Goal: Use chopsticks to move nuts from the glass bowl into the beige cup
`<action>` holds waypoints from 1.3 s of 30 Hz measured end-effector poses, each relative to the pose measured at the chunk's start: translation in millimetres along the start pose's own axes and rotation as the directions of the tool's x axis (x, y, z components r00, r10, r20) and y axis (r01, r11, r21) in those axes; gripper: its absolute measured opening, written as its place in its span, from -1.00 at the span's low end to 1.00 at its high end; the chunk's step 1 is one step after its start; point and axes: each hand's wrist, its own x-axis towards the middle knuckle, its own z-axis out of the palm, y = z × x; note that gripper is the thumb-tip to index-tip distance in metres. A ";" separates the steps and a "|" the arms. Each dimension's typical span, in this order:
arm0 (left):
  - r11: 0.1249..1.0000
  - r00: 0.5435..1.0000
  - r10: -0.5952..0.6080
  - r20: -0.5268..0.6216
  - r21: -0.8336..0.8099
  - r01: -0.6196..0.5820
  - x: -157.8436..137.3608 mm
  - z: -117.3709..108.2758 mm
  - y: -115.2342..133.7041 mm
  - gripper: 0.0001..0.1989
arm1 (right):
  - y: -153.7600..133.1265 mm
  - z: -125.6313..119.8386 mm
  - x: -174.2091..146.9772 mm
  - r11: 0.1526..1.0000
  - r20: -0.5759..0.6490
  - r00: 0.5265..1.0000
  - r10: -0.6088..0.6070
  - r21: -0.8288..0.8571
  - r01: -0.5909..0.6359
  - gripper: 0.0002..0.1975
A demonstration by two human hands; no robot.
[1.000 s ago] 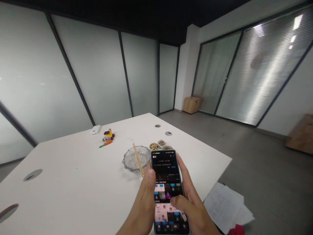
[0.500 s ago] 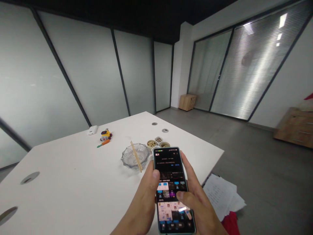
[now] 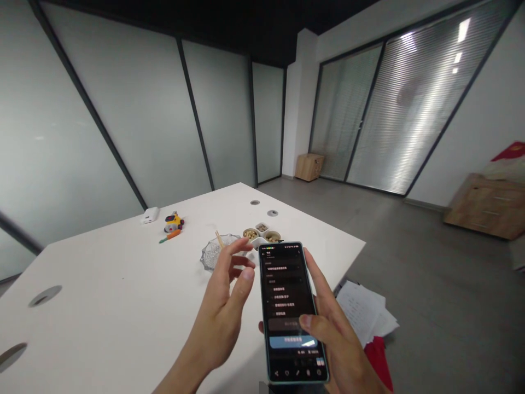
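A smartphone [image 3: 287, 295] with a lit dark screen of text rows stands upright in my right hand [image 3: 334, 328], the thumb resting on the glass. My left hand [image 3: 225, 301] is off the phone to its left, fingers apart and slightly curled, holding nothing. Behind that hand is a clear glass bowl [image 3: 209, 254] with scalloped edges, partly covered by the fingers. Wooden chopsticks [image 3: 219, 239] lean across the bowl, their lower part hidden. Just beyond the phone, several small dishes [image 3: 250, 235] hold what look like nuts or dried food.
On the white table [image 3: 102, 306] lie a yellow toy vehicle [image 3: 174, 221], an orange-and-green screwdriver-like tool [image 3: 169, 236] and a white case [image 3: 150, 215]. Papers [image 3: 365, 312] and red cloth [image 3: 378, 364] sit beside the table's right edge. Wooden cabinets [image 3: 488, 205] stand by the wall.
My left hand has let go of the phone and moved left, its fingers spreading. On the screen, a photo gallery has given way to a page of text rows. The view has shifted slightly.
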 end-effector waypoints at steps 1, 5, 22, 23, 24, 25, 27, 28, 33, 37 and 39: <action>1.000 1.000 0.011 0.012 0.005 -0.011 -0.3 0.2 0.1 -0.55 | 0.5 0.0 -0.3 1.000 -0.003 1.000 -0.004 0.001 0.004 0.23; 0.998 0.996 0.058 0.061 0.020 -0.059 -1.4 2.3 -0.4 -0.63 | 0.8 2.0 -0.9 1.000 0.004 1.000 0.011 0.016 -0.011 0.25; 0.996 0.993 0.066 0.098 0.060 -0.072 1.1 3.0 0.3 -0.68 | 0.1 13.1 -0.4 0.999 -0.098 0.995 0.034 -0.024 -0.037 0.26; 0.995 0.992 0.070 0.101 0.066 -0.077 1.5 2.8 0.6 -0.68 | 1.9 12.0 0.2 0.998 -0.094 0.995 0.019 -0.058 -0.025 0.27; 0.994 0.992 0.071 0.102 0.072 -0.079 1.9 2.7 1.1 -0.67 | 3.4 10.9 0.5 0.996 -0.084 0.996 0.005 -0.089 -0.013 0.29; 0.994 0.992 0.069 0.103 0.078 -0.078 2.1 2.5 1.8 -0.67 | 4.4 10.0 0.4 0.994 -0.074 0.997 -0.008 -0.112 -0.001 0.31; 0.994 0.993 0.061 0.102 0.087 -0.070 2.4 2.3 3.3 -0.67 | 4.9 8.5 -0.4 0.992 -0.070 0.997 -0.032 -0.124 0.024 0.31; 0.994 0.993 0.056 0.103 0.089 -0.065 2.4 2.2 4.1 -0.66 | 4.5 8.2 -0.9 0.993 -0.077 0.996 -0.038 -0.113 0.029 0.28; 0.991 0.991 0.073 0.110 0.105 -0.084 2.8 1.3 6.1 -0.66 | 2.2 9.8 -2.1 0.999 -0.111 0.993 0.028 -0.026 -0.031 0.19; 0.988 0.990 0.086 0.113 0.119 -0.099 3.4 0.2 5.9 -0.67 | 2.9 11.1 -1.5 0.991 -0.117 0.993 -0.025 -0.131 0.009 0.26; 0.987 0.989 0.088 0.121 0.125 -0.103 3.6 -0.2 6.1 -0.66 | 2.8 10.8 -1.8 0.987 -0.104 0.993 -0.047 -0.155 0.030 0.27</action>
